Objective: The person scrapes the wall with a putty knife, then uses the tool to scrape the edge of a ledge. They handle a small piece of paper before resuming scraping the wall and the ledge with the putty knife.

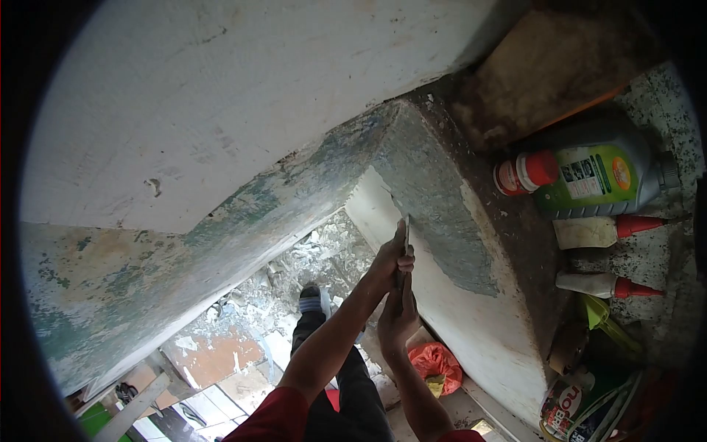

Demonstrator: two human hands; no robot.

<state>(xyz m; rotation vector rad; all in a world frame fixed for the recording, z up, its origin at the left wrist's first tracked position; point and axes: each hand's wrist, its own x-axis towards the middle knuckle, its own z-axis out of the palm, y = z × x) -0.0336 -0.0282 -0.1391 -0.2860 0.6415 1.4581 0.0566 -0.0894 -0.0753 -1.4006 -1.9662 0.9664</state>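
Observation:
Both of my hands grip a slim scraper (407, 230), its narrow tip against the wall panel ahead. My left hand (390, 259) is closed around its upper part, with the thumb laid along it towards the tip. Just below, my right hand (398, 318) is closed around the lower end; the fingers hide most of the handle. The tip is at the border between white paint (375, 210) and a bared, rough grey patch (442, 221).
Paint flakes and rubble (294, 265) litter the floor around my foot (311, 298). A red plastic bag (436, 367) lies below the wall. On the right ledge are a green-labelled bottle (596, 177), a red-capped container (524, 173), two red-nozzled tubes (585, 233) and a printed tub (571, 401).

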